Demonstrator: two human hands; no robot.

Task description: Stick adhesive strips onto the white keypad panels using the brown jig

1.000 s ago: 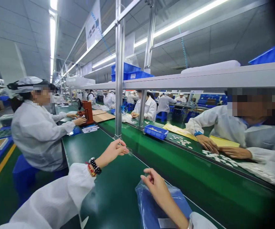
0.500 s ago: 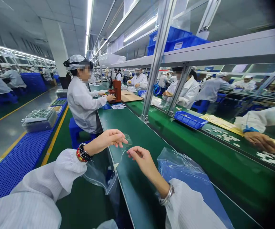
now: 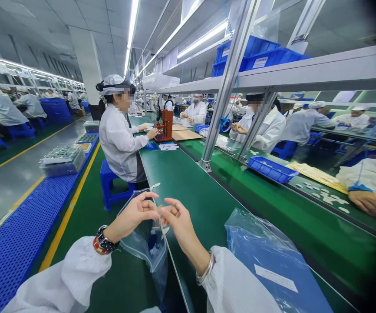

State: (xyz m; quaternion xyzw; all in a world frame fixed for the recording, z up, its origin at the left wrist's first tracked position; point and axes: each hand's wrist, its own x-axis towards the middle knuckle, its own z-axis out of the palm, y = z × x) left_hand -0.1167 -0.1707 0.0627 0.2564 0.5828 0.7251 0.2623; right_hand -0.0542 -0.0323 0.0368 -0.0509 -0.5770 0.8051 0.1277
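Observation:
Over the front edge of the green table [image 3: 188, 182], my left hand [image 3: 134, 217] and my right hand [image 3: 181, 224] meet, fingertips almost touching. Both are curled in a pinch around something small and pale that I cannot make out. Just below them a clear zip bag [image 3: 139, 245] hangs open-mouthed from the table edge, with small whitish pieces at its upper corners. What lies inside it is blurred. To the right of my right hand, a clear plastic bag with a blue sheet [image 3: 269, 256] in it lies on the table.
A co-worker [image 3: 119, 130] sits ahead at a red hand press [image 3: 165, 126]. Right of the table runs a green conveyor belt [image 3: 266, 208], with a blue basket [image 3: 271, 168] beyond it. A metal post [image 3: 223, 95] carries the shelf above. Another person's hand [image 3: 370, 206] is at far right.
Both hands have come back towards the table edge and closer together. The clear film seen in my left hand is no longer plain to see. The view has shifted slightly left.

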